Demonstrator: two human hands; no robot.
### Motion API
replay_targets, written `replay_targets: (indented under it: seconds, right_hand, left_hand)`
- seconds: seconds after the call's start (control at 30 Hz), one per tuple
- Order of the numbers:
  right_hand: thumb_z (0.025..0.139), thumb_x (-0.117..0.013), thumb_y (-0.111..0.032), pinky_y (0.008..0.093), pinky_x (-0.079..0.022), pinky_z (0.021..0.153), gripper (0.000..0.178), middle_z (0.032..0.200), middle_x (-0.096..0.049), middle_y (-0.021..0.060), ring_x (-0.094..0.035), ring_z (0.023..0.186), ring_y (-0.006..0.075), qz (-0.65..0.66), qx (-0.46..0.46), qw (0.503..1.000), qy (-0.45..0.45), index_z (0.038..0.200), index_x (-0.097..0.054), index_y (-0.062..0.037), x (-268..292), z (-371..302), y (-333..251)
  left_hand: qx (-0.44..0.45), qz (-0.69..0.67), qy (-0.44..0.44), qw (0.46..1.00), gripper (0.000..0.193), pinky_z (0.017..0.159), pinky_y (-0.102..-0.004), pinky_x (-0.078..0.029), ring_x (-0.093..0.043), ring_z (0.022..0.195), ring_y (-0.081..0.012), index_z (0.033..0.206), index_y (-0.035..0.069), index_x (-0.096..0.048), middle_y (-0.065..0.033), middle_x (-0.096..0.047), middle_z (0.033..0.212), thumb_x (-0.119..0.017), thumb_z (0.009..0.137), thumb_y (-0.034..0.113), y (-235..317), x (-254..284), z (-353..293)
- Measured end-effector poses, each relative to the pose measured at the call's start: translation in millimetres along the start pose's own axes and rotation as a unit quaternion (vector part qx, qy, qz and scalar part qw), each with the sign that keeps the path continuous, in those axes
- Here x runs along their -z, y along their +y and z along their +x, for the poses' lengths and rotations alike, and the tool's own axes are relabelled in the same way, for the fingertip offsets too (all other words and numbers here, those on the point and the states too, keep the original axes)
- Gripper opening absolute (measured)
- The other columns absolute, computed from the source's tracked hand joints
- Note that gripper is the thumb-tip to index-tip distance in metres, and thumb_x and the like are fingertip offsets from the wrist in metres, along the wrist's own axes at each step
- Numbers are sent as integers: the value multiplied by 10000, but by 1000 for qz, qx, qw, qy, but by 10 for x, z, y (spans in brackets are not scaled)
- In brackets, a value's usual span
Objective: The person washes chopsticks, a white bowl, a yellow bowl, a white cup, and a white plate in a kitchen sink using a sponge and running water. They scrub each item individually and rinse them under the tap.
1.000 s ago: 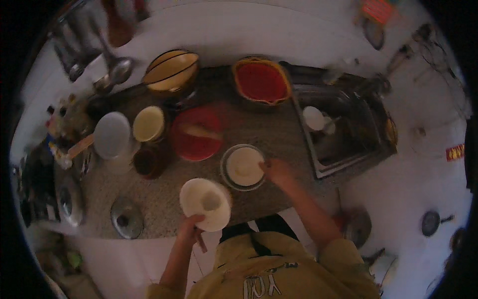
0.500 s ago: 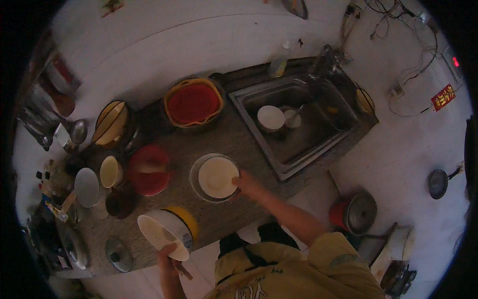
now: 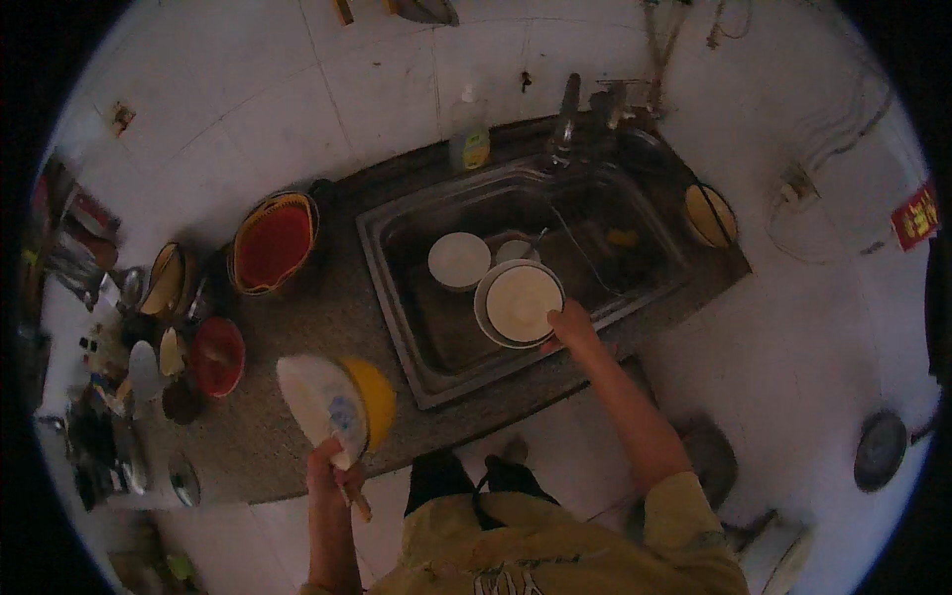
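Observation:
My right hand (image 3: 569,325) grips the rim of two white bowls (image 3: 526,301), one nested in the other, over the near part of the metal sink (image 3: 402,372). My left hand (image 3: 325,468) is closed on the edge of a white bowl (image 3: 315,395) with a blue floral patch, tilted on its side by the counter's front. Close against its right side is a yellow bowl (image 3: 377,405); whether it is held too is unclear. A brownish stick end (image 3: 359,504) pokes out below the left hand. Inside the sink are a white bowl (image 3: 459,261) and a small cup (image 3: 517,251).
Behind the sink stand a faucet (image 3: 566,119) and a soap bottle (image 3: 470,134). On the counter (image 3: 268,446) to the left are a red-lined basket (image 3: 275,246), a red bowl (image 3: 217,357) and several dishes. A yellow-toned bowl (image 3: 710,215) sits at the sink's right.
The nested bowls have moved in my right hand from the counter to above the sink. My left hand still holds the white bowl. The view has shifted to the right.

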State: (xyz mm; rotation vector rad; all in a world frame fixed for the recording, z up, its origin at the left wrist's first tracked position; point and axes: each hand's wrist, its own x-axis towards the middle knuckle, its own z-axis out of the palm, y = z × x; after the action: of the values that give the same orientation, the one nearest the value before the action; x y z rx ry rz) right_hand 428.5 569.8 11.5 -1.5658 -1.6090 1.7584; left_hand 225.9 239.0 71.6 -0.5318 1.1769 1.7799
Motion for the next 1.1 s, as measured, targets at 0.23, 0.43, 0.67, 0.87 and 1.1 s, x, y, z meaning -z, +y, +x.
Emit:
replay_targets:
  seconds: [0.23,0.43,0.67,0.87,1.1]
  right_hand:
    - [729,-472,-93,388,-490,600,338,916,-567,220,-600,695,332,-420,214,882,-25,1023,-484,75,99,1254,695]
    - [738,-481,-121,404,-469,599,317,856,-569,240,-578,706,315,-250,-84,956,-126,998,-496,59,28,1892,1079]
    - [776,-445,-96,402,-472,410,355,820,-571,217,-570,502,316,-270,-157,934,-171,1108,-417,26,1,2435,1666]
    - [773,-485,-124,438,-495,544,364,902,-577,184,-588,737,317,-301,-130,909,-258,1112,-452,4,-32,2479,1235]
    - [811,-435,-170,444,-435,759,444,1142,-456,222,-519,955,346,-270,61,899,-340,1230,-347,-52,64,2761,1672]
  left_hand:
    - [98,142,-83,982,167,277,-159,-248,-323,301,-33,852,42,-486,-10,-483,536,-526,719,134,-391,-1179,713]
    - [114,151,-102,977,224,311,-143,-280,-362,349,-46,885,10,-478,-27,-498,593,-559,690,88,-714,-1675,1368]
    - [126,148,-103,975,289,311,-135,-293,-380,363,-49,917,16,-464,-27,-498,610,-581,668,103,-1012,-1688,1795]
    - [48,185,-72,979,333,319,-155,-287,-398,394,-66,969,17,-465,-56,-529,708,-564,656,68,-1309,-1825,2042]
    - [56,250,-109,960,453,324,-183,-303,-430,421,-79,1052,8,-453,-63,-542,730,-556,615,68,-1612,-1913,2345]
